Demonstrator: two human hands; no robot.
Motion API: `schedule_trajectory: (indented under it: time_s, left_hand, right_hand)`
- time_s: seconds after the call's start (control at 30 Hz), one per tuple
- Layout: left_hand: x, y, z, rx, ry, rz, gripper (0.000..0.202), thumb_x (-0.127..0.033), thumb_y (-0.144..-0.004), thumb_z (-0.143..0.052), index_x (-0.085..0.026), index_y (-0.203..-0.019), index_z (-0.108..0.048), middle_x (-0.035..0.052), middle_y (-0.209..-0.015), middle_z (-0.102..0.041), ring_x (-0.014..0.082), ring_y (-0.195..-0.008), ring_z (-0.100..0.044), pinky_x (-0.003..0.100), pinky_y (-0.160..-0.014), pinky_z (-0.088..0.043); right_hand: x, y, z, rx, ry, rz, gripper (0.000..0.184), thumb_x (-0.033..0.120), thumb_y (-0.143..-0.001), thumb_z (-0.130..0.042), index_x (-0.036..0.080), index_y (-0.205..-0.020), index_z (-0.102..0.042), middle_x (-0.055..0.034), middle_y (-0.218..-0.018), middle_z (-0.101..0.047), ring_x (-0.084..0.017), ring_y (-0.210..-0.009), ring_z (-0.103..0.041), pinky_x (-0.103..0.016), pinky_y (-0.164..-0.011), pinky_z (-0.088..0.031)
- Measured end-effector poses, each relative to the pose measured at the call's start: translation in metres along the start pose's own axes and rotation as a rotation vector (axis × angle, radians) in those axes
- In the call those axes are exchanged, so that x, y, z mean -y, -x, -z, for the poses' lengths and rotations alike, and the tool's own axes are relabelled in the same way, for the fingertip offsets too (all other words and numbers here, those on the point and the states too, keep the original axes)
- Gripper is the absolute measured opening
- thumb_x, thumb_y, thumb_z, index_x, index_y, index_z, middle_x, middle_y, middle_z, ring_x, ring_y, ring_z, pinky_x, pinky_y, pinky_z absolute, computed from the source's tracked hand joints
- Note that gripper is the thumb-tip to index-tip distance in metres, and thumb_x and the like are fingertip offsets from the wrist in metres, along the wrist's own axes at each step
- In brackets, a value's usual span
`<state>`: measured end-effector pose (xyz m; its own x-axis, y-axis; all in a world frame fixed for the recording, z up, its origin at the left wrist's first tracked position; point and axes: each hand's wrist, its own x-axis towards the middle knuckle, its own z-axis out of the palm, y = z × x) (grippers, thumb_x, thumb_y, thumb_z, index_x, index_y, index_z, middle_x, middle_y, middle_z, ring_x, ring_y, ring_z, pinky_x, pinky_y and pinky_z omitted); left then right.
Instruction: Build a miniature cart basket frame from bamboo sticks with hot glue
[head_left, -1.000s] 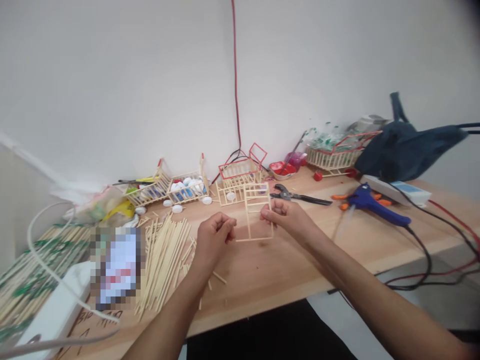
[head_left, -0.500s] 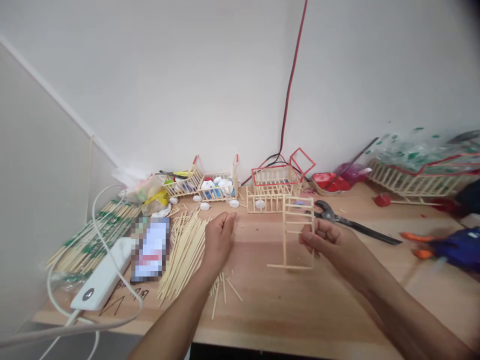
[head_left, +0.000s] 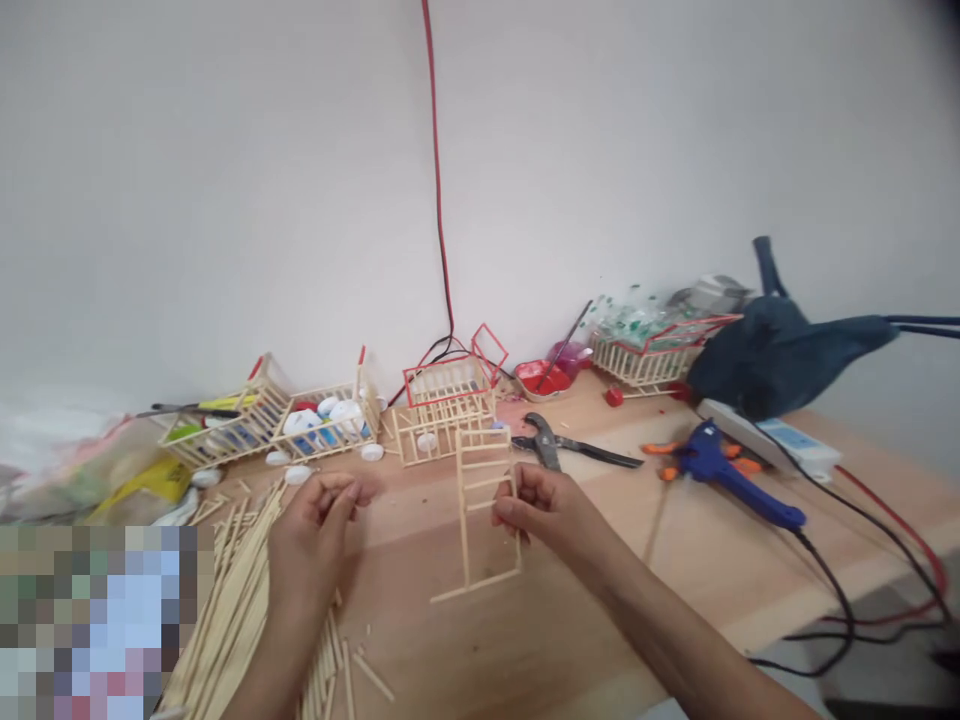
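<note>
Between the thumb and fingers of my right hand (head_left: 536, 505) is a small ladder-like frame of thin wooden sticks (head_left: 463, 520). I hold it upright by its right side; several short rungs cross its upper part, and a longer stick runs along its bottom. My left hand (head_left: 319, 530) is closed in a pinch to the left of the frame, apart from it. Whatever its fingertips hold, if anything, I cannot make out. Beside my left wrist lies a pile of loose wooden sticks (head_left: 232, 610), with shorter cut sticks (head_left: 341, 660) near it.
Along the wall stand small stick carts (head_left: 330, 430), one with red edging (head_left: 442, 368). Pliers (head_left: 585, 450), a blue glue gun (head_left: 739, 480) with its cable, and a red paint dish (head_left: 541, 380) lie right. A dark blue bag (head_left: 780, 355) sits farther right.
The view has swung to the right, bringing the glue gun and blue bag fully into sight. My right hand still holds the stick frame; my left hand remains closed, its fingers now turned toward the frame.
</note>
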<state>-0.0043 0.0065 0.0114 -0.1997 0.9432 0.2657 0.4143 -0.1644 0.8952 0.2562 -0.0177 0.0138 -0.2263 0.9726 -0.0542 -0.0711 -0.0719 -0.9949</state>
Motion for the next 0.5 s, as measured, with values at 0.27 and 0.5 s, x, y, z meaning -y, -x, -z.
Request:
schedule_trajectory:
  time_s: [0.27, 0.5]
  left_hand:
    - [-0.017, 0.001, 0.020, -0.348, 0.337, -0.074, 0.026, -0.033, -0.075, -0.070, -0.019, -0.096, -0.065, 0.0010, -0.082, -0.071, 0.0141, -0.073, -0.065, 0.025, -0.070, -0.051]
    - [-0.037, 0.006, 0.041, -0.334, 0.331, -0.128, 0.021, -0.036, -0.081, -0.062, -0.016, -0.077, -0.063, -0.0030, -0.060, -0.060, 0.0089, -0.050, -0.049, 0.021, -0.051, -0.040]
  right_hand:
    - [-0.010, -0.010, 0.006, -0.112, 0.078, 0.112, 0.034, 0.048, -0.074, -0.070, 0.016, -0.076, -0.058, -0.0002, -0.069, -0.062, -0.007, -0.054, -0.047, -0.022, -0.051, -0.035]
    - [-0.002, -0.011, 0.006, -0.132, 0.154, 0.131, 0.038, 0.051, -0.069, -0.073, 0.016, -0.074, -0.059, 0.0001, -0.068, -0.061, -0.008, -0.055, -0.047, -0.022, -0.052, -0.034]
